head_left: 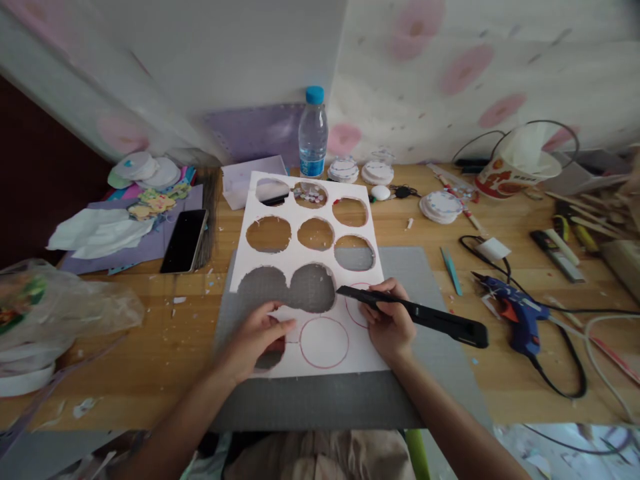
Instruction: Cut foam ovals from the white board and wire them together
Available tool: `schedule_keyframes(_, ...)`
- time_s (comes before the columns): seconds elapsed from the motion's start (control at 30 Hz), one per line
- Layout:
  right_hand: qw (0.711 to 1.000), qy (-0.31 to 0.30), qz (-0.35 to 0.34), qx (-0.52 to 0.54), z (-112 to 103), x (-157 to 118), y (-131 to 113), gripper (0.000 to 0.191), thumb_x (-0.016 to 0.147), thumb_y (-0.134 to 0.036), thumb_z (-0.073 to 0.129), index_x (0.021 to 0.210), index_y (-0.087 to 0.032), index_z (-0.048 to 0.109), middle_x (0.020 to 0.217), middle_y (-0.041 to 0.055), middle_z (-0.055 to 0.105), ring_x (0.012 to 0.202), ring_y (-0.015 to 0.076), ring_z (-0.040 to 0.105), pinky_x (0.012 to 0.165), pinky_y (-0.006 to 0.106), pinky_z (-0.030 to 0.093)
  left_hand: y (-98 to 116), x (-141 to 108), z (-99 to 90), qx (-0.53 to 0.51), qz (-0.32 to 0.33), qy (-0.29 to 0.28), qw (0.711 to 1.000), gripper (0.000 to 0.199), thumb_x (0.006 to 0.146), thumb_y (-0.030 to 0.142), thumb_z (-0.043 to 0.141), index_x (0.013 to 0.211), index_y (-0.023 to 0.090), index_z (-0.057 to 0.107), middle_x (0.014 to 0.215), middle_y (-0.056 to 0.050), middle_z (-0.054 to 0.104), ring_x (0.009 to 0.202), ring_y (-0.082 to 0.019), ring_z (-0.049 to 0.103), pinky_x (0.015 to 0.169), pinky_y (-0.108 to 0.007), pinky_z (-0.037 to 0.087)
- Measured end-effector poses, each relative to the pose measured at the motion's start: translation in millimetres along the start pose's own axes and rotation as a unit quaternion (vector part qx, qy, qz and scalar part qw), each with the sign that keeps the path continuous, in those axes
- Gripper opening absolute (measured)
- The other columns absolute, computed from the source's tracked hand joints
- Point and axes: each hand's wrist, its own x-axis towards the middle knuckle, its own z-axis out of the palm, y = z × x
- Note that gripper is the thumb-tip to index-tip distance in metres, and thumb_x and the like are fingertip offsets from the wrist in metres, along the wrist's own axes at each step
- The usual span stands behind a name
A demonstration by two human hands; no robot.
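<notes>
Two red-outlined circles sit uncut on the white craft board (305, 263), which lies partly on the gray cutting mat (280, 407), its far end past the mat on the wooden tabletop (160, 360). The left hand (255, 339) rests at its near-left side by a cut-out, thumb stretched over the surface and fingers bent, seemingly to steady it; whether they pinch it, I cannot tell. The right hand (391, 323) pinches a black utility knife (425, 317) between thumb and fingers, well forward on the handle, probably for control, its tip beside the rim of a large opening. Thin bridges between openings would likely bend if pulled. The mat extends beyond the board's near and right edges, giving the blade some backing, but not under the top openings. Rightward, the knife's rear end points toward the glue gun (520, 313), with tweezers (451, 271) nearby, so wide swings look limited. Beyond the far edge, the water bottle (313, 137) and plastic tray (237, 185) leave little room; leftward, wood separates the board from the smartphone (184, 241).
</notes>
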Motion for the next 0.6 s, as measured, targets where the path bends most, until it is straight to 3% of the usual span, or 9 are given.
schedule_keyframes(0.1,1.000,-0.004,-0.001,-0.008,-1.0,0.5,3.0,0.016,0.063,-0.016,0.052,0.075,-0.022,0.061,0.047,-0.0080,0.033,0.041,0.0075,0.024,0.041,0.020,0.021,10.7,-4.5,-9.9,0.090,0.018,-0.030,0.995,0.054,0.067,0.040,0.077,0.110,0.018,0.050,0.063,0.007,0.059,0.068,-0.015,0.064,0.067,-0.028,0.054)
schedule_keyframes(0.3,1.000,-0.014,0.004,-0.025,-4.1,2.9,8.5,0.015,0.065,-0.016,0.053,0.076,-0.022,0.060,0.047,-0.0082,0.034,0.041,0.0073,0.026,0.040,0.019,0.021,11.5,-17.2,-20.2,0.175,0.032,-0.048,0.983,0.058,0.073,0.045,0.068,0.116,0.019,0.040,0.089,-0.004,0.068,0.079,-0.019,0.067,0.073,-0.034,0.052)
schedule_keyframes(0.6,0.999,-0.015,0.017,-0.028,-2.5,6.4,10.8,0.012,0.066,-0.016,0.054,0.074,-0.023,0.059,0.048,-0.0092,0.035,0.039,0.0062,0.022,0.039,0.019,0.017,-2.5,-36.9,-24.1,0.282,0.117,-0.009,0.952,0.038,0.082,0.047,0.054,0.108,0.019,0.051,0.101,-0.010,0.067,0.093,-0.023,0.065,0.083,-0.037,0.049)
